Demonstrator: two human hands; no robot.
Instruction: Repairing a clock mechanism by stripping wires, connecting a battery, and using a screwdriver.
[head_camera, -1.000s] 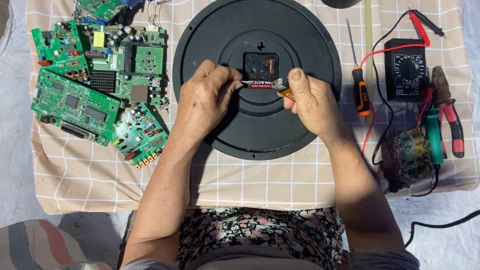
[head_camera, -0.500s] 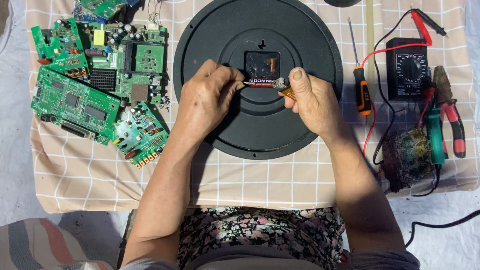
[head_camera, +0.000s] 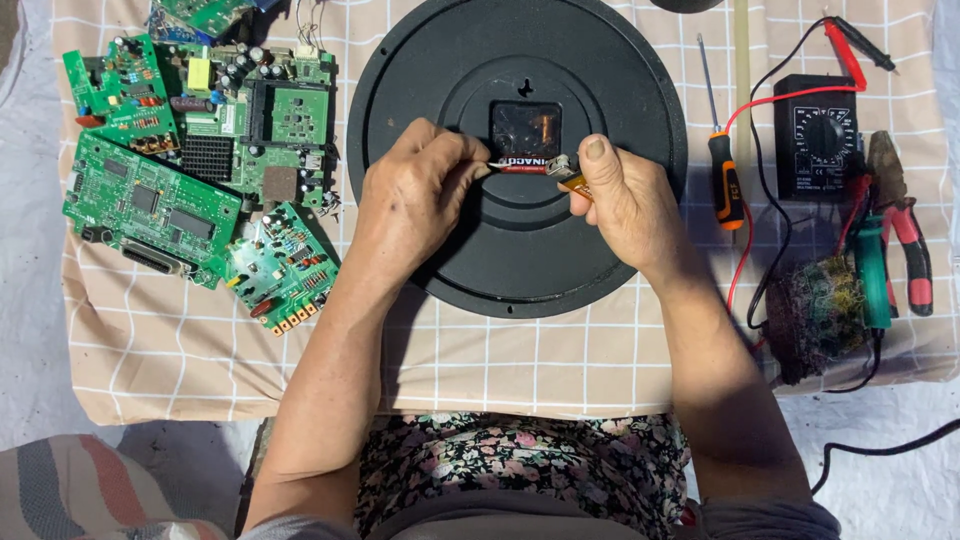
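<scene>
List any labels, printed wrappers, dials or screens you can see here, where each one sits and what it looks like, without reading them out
Battery: pinched between the left hand and right hand over the black clock back; small cylinder, red and black printed wrapper.
Multimeter: right side of the checked cloth; black box, round dial ringed with pale markings, no lit screen visible.
Screwdriver: between clock and multimeter; orange and black handle with dark print.

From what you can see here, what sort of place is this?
Probably a makeshift electronics repair spot, seemingly outdoors in sunlight. Green circuit boards lie on a checked cloth, with a multimeter, screwdriver and pliers beside a black round clock back.
</scene>
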